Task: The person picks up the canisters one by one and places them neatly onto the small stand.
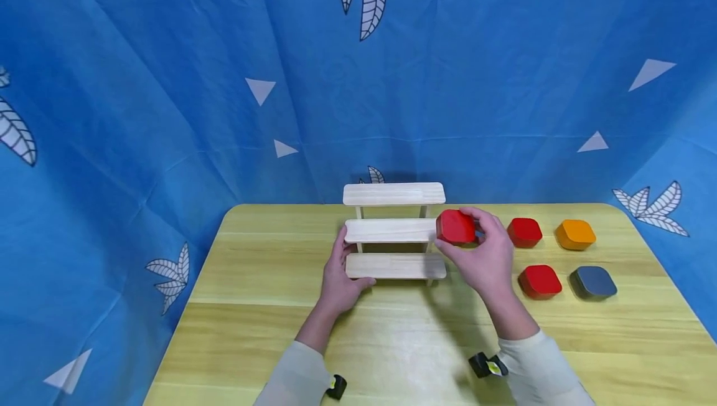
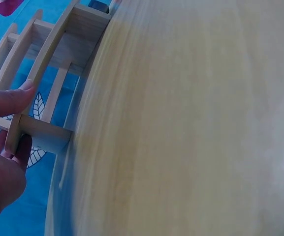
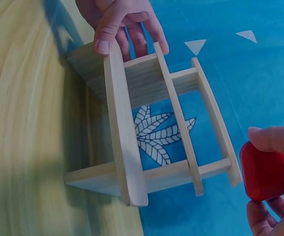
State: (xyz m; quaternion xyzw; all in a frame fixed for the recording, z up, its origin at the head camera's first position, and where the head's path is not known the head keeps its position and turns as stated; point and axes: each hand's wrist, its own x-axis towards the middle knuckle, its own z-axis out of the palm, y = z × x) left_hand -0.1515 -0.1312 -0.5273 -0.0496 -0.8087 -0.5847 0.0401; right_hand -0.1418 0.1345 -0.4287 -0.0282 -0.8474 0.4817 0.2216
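On the surface point(image 1: 252, 331), left hand point(image 1: 340, 281) gripped a wooden rack point(image 1: 390, 230), right hand point(image 1: 488, 261) pinched a red box point(image 1: 455, 226) in its fingers point(image 1: 483, 216) — orange box point(image 1: 576, 233) sat farther right.

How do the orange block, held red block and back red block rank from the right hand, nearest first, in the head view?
1. Held red block: in the right hand.
2. Back red block: right of the hand.
3. Orange block: farther right, same row.
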